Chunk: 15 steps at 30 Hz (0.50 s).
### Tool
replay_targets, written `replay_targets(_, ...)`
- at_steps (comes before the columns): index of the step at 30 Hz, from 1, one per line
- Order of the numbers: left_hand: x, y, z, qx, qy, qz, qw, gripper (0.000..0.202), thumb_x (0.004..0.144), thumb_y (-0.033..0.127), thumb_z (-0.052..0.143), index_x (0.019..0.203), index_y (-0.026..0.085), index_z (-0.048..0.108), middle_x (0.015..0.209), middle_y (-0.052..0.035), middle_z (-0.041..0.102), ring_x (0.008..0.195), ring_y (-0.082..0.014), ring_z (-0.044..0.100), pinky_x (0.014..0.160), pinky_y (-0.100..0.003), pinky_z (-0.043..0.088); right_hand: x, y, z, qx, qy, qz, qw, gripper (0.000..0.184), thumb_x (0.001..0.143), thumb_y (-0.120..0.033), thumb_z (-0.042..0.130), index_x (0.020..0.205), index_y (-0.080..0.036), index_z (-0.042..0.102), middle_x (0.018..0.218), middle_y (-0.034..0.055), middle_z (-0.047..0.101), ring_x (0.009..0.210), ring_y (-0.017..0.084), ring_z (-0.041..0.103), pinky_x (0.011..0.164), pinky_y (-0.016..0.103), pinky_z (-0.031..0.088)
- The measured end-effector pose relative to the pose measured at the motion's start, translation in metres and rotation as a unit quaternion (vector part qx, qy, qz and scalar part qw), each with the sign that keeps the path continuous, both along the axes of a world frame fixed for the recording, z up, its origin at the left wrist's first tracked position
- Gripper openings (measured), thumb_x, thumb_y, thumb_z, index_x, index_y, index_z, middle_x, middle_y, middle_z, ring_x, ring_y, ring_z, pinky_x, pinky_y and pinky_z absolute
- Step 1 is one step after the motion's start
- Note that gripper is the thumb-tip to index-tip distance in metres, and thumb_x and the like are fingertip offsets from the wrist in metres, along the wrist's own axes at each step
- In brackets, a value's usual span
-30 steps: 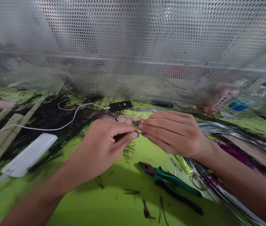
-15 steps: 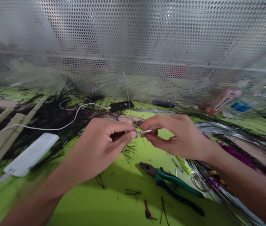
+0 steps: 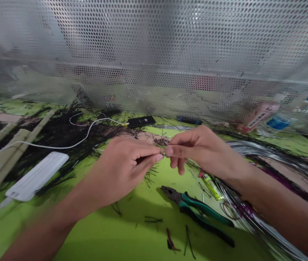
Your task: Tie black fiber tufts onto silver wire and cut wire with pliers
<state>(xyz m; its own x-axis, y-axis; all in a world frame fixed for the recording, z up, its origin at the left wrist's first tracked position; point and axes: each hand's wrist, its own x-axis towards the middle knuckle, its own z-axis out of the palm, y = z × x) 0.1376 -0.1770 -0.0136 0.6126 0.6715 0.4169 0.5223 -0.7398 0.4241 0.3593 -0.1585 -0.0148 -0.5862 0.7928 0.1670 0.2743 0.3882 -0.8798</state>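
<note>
A small wire [image 3: 164, 156] sits right between the two hands, up above the table. Only a tiny bit of it shows. The left hand [image 3: 123, 168] has its thumb and pointing finger closed on one end. The right hand [image 3: 208, 156] pinches the other end with thumb and pointing finger, and its other fingers curl loosely below.

The table [image 3: 102, 239] under the hands is bright green, with little dark scraps on it. Just below the right hand lie pliers [image 3: 204, 207] with green and black handles. A yellow-green lighter [image 3: 213, 186] with a red end lies near them. A big loop of shiny wire [image 3: 251, 148] goes behind and under the right arm.

Past the left hand is a black box [image 3: 140, 122] with a white cord [image 3: 61, 148]. Its white marks are too small to read. Left of that hand are messy black twigs [image 3: 56, 132], a white block [image 3: 38, 176] and flat sticks [image 3: 17, 150].

Beyond both hands stands a gray wall full of holes [image 3: 154, 43]. Far right of the hands, a pink bottle [image 3: 259, 116] has dark writing I can't read. Beside it is a clear bottle [image 3: 279, 122] with a blue label and blue cap.
</note>
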Motion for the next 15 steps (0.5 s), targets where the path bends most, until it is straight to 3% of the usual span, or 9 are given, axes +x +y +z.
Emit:
replay_targets(1, 0.0, 0.001, 0.0, 0.005, 0.003, -0.002, 1.0, 0.028, 0.099, 0.024, 0.056, 0.075, 0.018, 0.069, 0.057, 0.0058, 0.049, 0.054, -0.009, 0.039, 0.055, -0.024, 0.031, 0.0, 0.002, 0.002, -0.051, -0.008, 0.024, 0.998, 0.028, 0.094, -0.037, 0.069, 0.076, -0.016, 0.074, 0.067, 0.0015, 0.076, 0.051, 0.012, 0.07, 0.048, 0.021, 0.055)
replay_targets(2, 0.0, 0.002, -0.001, 0.003, 0.004, 0.001, 1.0, 0.029, 0.099, 0.024, 0.056, 0.074, 0.018, 0.069, 0.057, 0.0056, 0.049, 0.053, -0.0091, 0.038, 0.054, -0.024, 0.031, 0.0, 0.003, 0.002, -0.057, -0.02, 0.028, 0.998, 0.029, 0.094, -0.038, 0.068, 0.077, -0.016, 0.074, 0.068, 0.0023, 0.076, 0.052, 0.013, 0.071, 0.05, 0.022, 0.056)
replay_targets(3, -0.001, 0.002, 0.0, -0.004, 0.004, 0.007, 1.0, 0.029, 0.099, 0.024, 0.056, 0.074, 0.018, 0.069, 0.056, 0.0054, 0.05, 0.053, -0.0092, 0.038, 0.053, -0.024, 0.03, 0.001, 0.004, 0.001, -0.012, -0.031, 0.009, 0.999, 0.026, 0.094, -0.037, 0.068, 0.081, -0.016, 0.075, 0.071, 0.0027, 0.077, 0.056, 0.013, 0.072, 0.052, 0.022, 0.058)
replay_targets(5, -0.003, 0.003, 0.001, -0.019, -0.005, 0.023, 1.0, 0.029, 0.099, 0.025, 0.056, 0.075, 0.018, 0.07, 0.058, 0.0047, 0.054, 0.053, -0.0095, 0.041, 0.053, -0.024, 0.03, 0.003, 0.003, -0.006, 0.211, -0.038, -0.06, 0.975, 0.014, 0.093, -0.031, 0.07, 0.092, -0.018, 0.075, 0.077, 0.0018, 0.079, 0.063, 0.014, 0.074, 0.057, 0.023, 0.061)
replay_targets(7, -0.004, 0.002, 0.002, -0.028, -0.012, 0.025, 0.999, 0.028, 0.099, 0.026, 0.056, 0.076, 0.018, 0.07, 0.061, 0.0044, 0.057, 0.055, -0.0093, 0.044, 0.054, -0.024, 0.032, 0.007, 0.001, -0.015, 0.476, -0.042, -0.093, 0.874, 0.012, 0.091, -0.022, 0.072, 0.102, -0.02, 0.074, 0.085, 0.0012, 0.08, 0.072, 0.015, 0.076, 0.065, 0.025, 0.063)
replay_targets(8, -0.004, 0.002, 0.003, -0.031, -0.011, 0.024, 0.999, 0.028, 0.099, 0.025, 0.056, 0.075, 0.018, 0.069, 0.061, 0.0047, 0.056, 0.055, -0.009, 0.043, 0.053, -0.023, 0.032, 0.009, 0.001, -0.02, 0.569, -0.053, -0.083, 0.816, 0.017, 0.089, -0.018, 0.073, 0.107, -0.019, 0.073, 0.09, 0.0021, 0.081, 0.077, 0.016, 0.076, 0.07, 0.027, 0.065)
replay_targets(10, -0.004, 0.001, 0.005, -0.03, -0.008, 0.021, 0.999, 0.031, 0.099, 0.024, 0.056, 0.07, 0.017, 0.064, 0.057, 0.0054, 0.05, 0.054, -0.0084, 0.039, 0.052, -0.023, 0.03, 0.012, 0.001, -0.027, 0.662, -0.08, -0.046, 0.744, 0.026, 0.087, -0.011, 0.073, 0.113, -0.015, 0.071, 0.1, 0.0057, 0.081, 0.088, 0.018, 0.077, 0.079, 0.031, 0.066)
replay_targets(12, -0.005, 0.0, 0.005, -0.027, -0.005, 0.02, 0.999, 0.034, 0.099, 0.024, 0.056, 0.066, 0.017, 0.061, 0.056, 0.0056, 0.045, 0.053, -0.0083, 0.036, 0.051, -0.024, 0.029, 0.014, 0.001, -0.03, 0.679, -0.095, -0.035, 0.727, 0.033, 0.085, -0.007, 0.075, 0.117, -0.01, 0.069, 0.108, 0.0098, 0.08, 0.097, 0.021, 0.076, 0.086, 0.033, 0.065)
replay_targets(15, -0.006, 0.001, 0.003, -0.007, -0.005, 0.024, 1.0, 0.034, 0.1, 0.029, 0.056, 0.069, 0.017, 0.064, 0.059, 0.0044, 0.052, 0.056, -0.0094, 0.045, 0.054, -0.023, 0.035, 0.01, 0.002, -0.028, 0.65, -0.087, -0.036, 0.754, 0.025, 0.086, -0.007, 0.073, 0.111, -0.008, 0.071, 0.104, 0.0102, 0.08, 0.095, 0.021, 0.075, 0.086, 0.034, 0.064)
